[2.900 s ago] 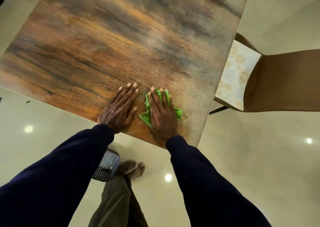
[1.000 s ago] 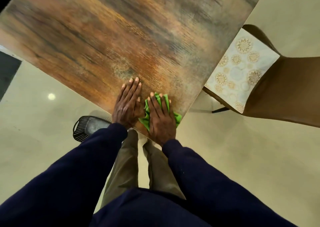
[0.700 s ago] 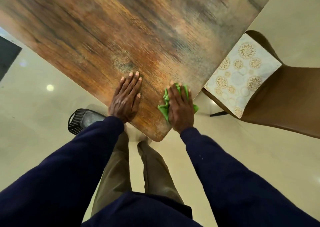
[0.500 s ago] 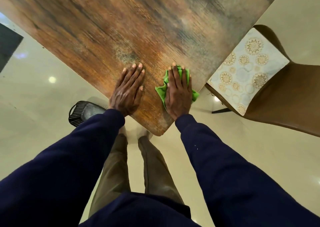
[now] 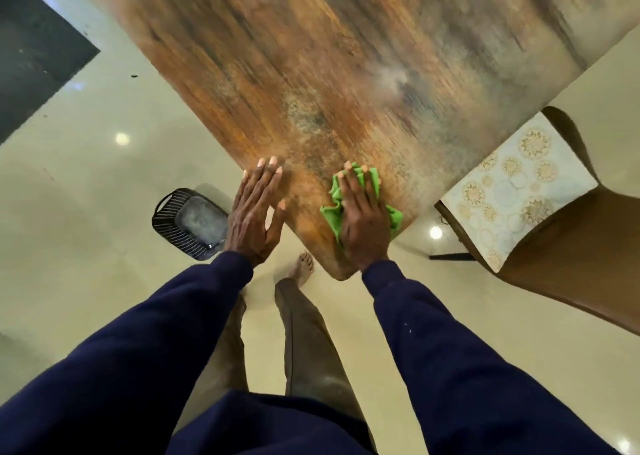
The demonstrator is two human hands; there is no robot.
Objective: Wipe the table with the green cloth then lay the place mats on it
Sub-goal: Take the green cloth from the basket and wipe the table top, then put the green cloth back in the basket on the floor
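The wooden table (image 5: 346, 73) fills the upper middle of the head view, with its near corner pointing at me. My right hand (image 5: 363, 219) presses flat on the crumpled green cloth (image 5: 330, 213) close to that corner, fingers straight. My left hand (image 5: 256, 212) lies flat at the table's left edge, fingers straight, part of the palm over the floor. White place mats with gold round patterns (image 5: 509, 184) lie on the seat of a brown chair (image 5: 571, 264) to the right of the table.
A black slatted tray (image 5: 188, 222) sits on the glossy beige floor left of my left hand. A dark mat (image 5: 31, 56) lies at the far left. My legs and a bare foot (image 5: 303, 267) stand below the table corner.
The view has swung, so the table corner now points at me. My right hand with the cloth has slid from beside my left hand toward the corner; my left hand now lies at the left edge.
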